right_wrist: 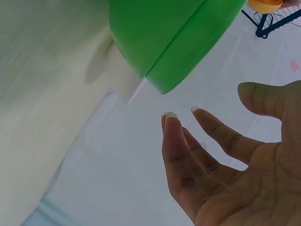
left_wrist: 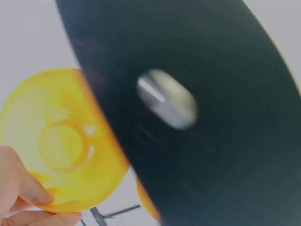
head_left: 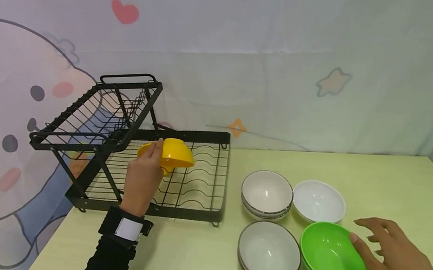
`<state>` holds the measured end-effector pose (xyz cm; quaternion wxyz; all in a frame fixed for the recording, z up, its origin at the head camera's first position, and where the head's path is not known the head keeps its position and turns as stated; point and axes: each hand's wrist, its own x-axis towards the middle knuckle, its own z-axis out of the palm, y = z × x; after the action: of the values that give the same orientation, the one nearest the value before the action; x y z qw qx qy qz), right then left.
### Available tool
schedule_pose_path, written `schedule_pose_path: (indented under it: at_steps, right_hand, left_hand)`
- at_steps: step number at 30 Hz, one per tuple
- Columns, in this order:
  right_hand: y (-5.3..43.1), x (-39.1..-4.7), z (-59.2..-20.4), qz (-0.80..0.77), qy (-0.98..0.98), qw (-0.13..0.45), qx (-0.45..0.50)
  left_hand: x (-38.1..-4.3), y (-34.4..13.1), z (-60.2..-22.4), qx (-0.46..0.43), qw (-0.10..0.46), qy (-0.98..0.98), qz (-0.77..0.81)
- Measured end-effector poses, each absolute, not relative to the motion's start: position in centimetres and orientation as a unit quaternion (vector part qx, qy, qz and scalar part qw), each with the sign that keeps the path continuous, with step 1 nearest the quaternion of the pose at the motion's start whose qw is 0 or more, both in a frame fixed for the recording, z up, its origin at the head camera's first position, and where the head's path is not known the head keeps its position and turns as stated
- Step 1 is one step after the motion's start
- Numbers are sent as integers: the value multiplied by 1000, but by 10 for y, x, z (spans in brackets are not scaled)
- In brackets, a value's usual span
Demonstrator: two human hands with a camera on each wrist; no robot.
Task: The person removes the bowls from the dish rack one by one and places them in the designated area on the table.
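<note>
My left hand (head_left: 144, 179) pinches a yellow bowl (head_left: 177, 153) by its rim, bottom turned upward, over the lower tier of a black dish rack (head_left: 155, 210). In the left wrist view the thumb and fingers grip the edge of this yellow bowl (left_wrist: 66, 146). More yellow (left_wrist: 146, 200) shows beyond it, mostly hidden by a dark blurred panel. On the other side, my right hand (head_left: 396, 255) hovers with spread, slightly bent fingers beside the green bowls (head_left: 334, 255), which are nested together. In the right wrist view the hand (right_wrist: 230, 165) holds nothing.
Left of the green bowls stand dark-rimmed bowls (head_left: 269, 253), stacked. Behind these are more stacked pale bowls (head_left: 267, 192) and a white bowl (head_left: 319, 202). The rack's raised upper tier (head_left: 98, 112) slants above its left side. A patterned cloth (head_left: 219, 60) hangs behind the table.
</note>
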<state>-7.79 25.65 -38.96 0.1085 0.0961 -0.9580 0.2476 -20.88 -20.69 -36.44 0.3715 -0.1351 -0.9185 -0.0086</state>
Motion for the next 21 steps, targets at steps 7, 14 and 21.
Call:
schedule_pose_path:
  at_steps: [7,14,21]
  right_hand:
    - [246,-78,-384,273,-951,107,97]
    - [232,-80,-378,273,-947,123,122]
    - [213,-77,-371,275,-945,117,135]
  left_hand:
    - [-198,-168,-355,-207,386,-888,-142]
    - [-183,-141,-354,-233,367,-879,-195]
    - [-168,-121,-355,-268,338,-874,-226]
